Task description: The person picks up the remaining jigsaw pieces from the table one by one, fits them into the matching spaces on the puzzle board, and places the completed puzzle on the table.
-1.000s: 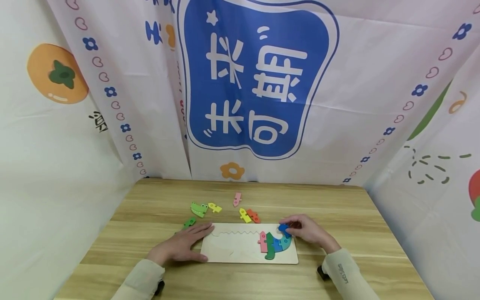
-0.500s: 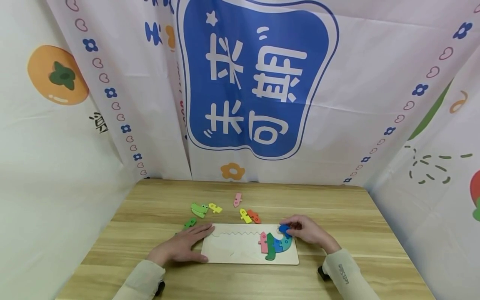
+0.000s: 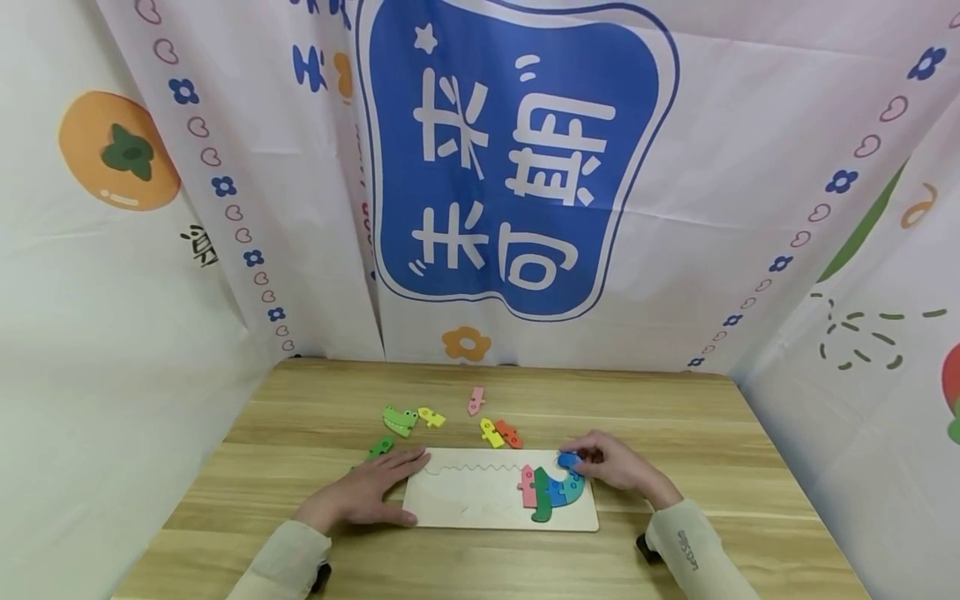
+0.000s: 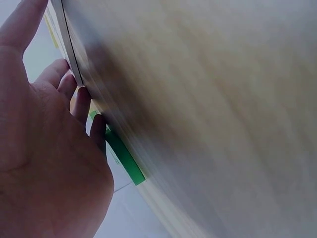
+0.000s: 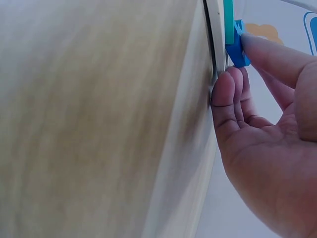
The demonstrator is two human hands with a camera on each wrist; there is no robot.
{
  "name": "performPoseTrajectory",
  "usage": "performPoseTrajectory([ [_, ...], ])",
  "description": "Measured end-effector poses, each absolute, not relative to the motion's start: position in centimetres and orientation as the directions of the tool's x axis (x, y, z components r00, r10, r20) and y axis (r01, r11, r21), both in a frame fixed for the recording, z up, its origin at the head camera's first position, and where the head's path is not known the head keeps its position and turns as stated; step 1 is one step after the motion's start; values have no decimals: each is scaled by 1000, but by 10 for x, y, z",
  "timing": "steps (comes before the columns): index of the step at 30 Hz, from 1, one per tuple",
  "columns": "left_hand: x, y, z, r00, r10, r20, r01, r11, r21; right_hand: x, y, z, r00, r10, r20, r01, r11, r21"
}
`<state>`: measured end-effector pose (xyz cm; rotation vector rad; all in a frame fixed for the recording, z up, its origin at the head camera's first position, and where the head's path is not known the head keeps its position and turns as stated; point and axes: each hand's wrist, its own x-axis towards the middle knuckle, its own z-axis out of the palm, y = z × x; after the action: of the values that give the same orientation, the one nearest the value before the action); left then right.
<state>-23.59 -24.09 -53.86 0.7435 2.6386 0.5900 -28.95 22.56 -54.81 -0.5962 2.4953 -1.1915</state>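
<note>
A pale wooden board [image 3: 465,500] lies flat on the table, with a pink piece [image 3: 528,487], a dark green piece [image 3: 541,496] and blue and teal pieces [image 3: 573,487] joined at its right. My left hand [image 3: 367,492] rests at the board's left edge, fingers spread and fairly straight. At the top right corner my right hand [image 3: 618,462] pinches a blue piece [image 3: 568,459] that meets the teal one. In the right wrist view the thumb presses the blue piece [image 5: 238,49], other fingers curled by the board's edge.
Behind the board lie a green crocodile head [image 3: 400,421], a yellow piece [image 3: 431,417], a pink piece [image 3: 476,401], another yellow piece [image 3: 491,432] and an orange piece [image 3: 508,433]. A green piece [image 3: 380,447] is beside my left fingers. A printed cloth stands behind the table.
The blue piece under my right fingers has turned slightly and sits closer against the teal piece. My left hand has stayed in place.
</note>
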Motion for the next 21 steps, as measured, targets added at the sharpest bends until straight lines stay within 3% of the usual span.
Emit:
performPoseTrajectory([
  [21, -237, -242, -542, -803, 565, -192, 428, 770, 473, -288, 225, -549, -870, -479, -112, -226, 590, -775],
])
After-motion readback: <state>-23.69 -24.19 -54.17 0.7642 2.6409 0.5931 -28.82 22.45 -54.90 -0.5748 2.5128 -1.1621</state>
